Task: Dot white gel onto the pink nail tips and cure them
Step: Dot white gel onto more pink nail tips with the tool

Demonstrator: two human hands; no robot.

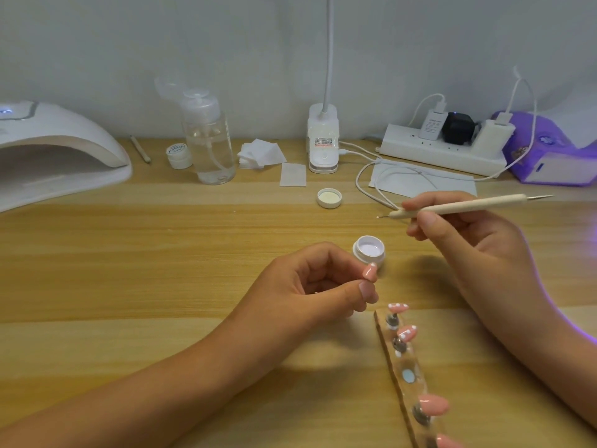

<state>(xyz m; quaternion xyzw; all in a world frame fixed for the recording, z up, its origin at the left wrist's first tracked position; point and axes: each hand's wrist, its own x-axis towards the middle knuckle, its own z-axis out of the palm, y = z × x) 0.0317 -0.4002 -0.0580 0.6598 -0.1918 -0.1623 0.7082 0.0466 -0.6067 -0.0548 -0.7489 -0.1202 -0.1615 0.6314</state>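
Table [161,270], nail tip [370,273] between left fingertips [367,291]

My left hand [316,282] curls, thumb and forefinger pinching a pink nail tip [370,273]; my right hand [468,240], beside it, grips the dotting pen [458,205].

Pink nail tips [407,333], some dotted white, on a clear strip [410,373] on the tan wood-grain worktop [161,253]; white gel pot [369,250] at centre, cream dotting tool [458,205], purple lamp [549,150] at far right corner
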